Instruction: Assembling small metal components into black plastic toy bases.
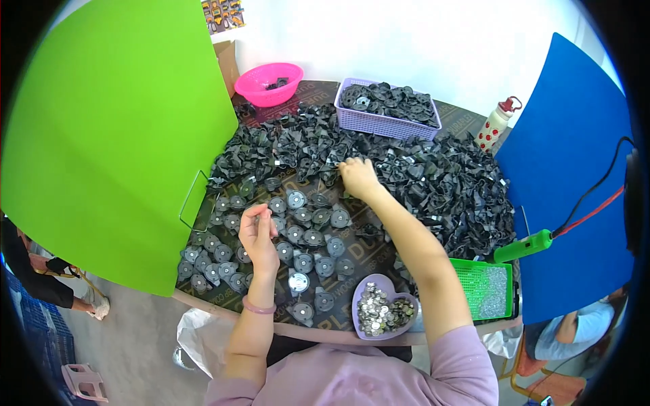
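My right hand (359, 178) reaches to the near edge of a wide heap of black plastic parts (433, 193). Its fingers are curled in, and whatever they grip is hidden. Over the left part of the table, my left hand (258, 233) is raised with thumb and fingertips brought together; anything between them is too small to make out. Around and below it lie several dark round parts (303, 262) with pale discs at their centres, spread out singly. One disc (298, 282) shines brightly. A purple heart-shaped bowl (359, 298) of small silvery discs stands near the front edge.
A pink basket (271, 95) and a lilac basket (386, 126) of black parts stand at the back. At right are a bottle (496, 123), a green tray (467, 264) of clear bits and a hanging green tool (525, 246). Green (115, 135) and blue (569, 183) panels flank the table.
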The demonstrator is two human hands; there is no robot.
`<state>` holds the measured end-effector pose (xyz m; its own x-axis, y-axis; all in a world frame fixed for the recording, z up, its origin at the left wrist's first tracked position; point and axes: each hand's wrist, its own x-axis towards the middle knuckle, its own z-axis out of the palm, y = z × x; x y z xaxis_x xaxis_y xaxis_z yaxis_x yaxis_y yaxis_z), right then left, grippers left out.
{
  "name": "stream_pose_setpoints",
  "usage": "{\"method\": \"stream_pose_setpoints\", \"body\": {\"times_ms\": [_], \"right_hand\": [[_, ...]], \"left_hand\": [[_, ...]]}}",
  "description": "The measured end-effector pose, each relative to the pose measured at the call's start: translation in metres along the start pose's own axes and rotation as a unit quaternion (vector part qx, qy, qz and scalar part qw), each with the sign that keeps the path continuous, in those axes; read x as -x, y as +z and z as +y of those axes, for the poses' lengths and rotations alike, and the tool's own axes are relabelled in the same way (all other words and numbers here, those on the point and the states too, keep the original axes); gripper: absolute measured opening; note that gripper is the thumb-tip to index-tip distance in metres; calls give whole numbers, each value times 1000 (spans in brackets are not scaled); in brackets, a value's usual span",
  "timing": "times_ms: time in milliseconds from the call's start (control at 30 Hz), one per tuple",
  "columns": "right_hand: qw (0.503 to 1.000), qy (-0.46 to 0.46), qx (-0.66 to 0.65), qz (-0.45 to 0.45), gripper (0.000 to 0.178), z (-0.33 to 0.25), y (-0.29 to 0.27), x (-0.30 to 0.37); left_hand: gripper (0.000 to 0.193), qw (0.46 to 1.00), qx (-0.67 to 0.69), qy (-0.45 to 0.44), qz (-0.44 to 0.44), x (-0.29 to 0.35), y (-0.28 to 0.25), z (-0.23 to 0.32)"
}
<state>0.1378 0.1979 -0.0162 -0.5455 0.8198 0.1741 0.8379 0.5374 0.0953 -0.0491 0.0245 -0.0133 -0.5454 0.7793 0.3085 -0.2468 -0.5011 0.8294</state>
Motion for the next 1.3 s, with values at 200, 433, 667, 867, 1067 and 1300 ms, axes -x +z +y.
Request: {"method": "stream_pose_setpoints", "body": {"times_ms": [200, 433, 667, 867, 1067, 1300], "right_hand": [[998, 52, -15, -25, 16, 12, 7, -4], [993, 28, 21, -111, 30, -2, 5, -9], [979, 122, 118, -114, 24, -17, -3, -6], [985, -36, -161, 42, 33, -26, -3, -44], [980, -61, -141, -129, 35, -48, -6, -53], [987, -61, -151, 14, 21, -24, 4, -66]], "left_hand": [[10, 994, 111, 6, -22, 5, 2, 19], [9, 994, 107, 10, -35, 7, 0, 21], [10, 994, 104, 3, -21, 2, -2, 16], [10, 996, 90, -2, -27, 8, 2, 17], [10, 996, 90, -13, -17, 5, -5, 16], [9, 995, 90, -26, -19, 6, 2, 18]]}}
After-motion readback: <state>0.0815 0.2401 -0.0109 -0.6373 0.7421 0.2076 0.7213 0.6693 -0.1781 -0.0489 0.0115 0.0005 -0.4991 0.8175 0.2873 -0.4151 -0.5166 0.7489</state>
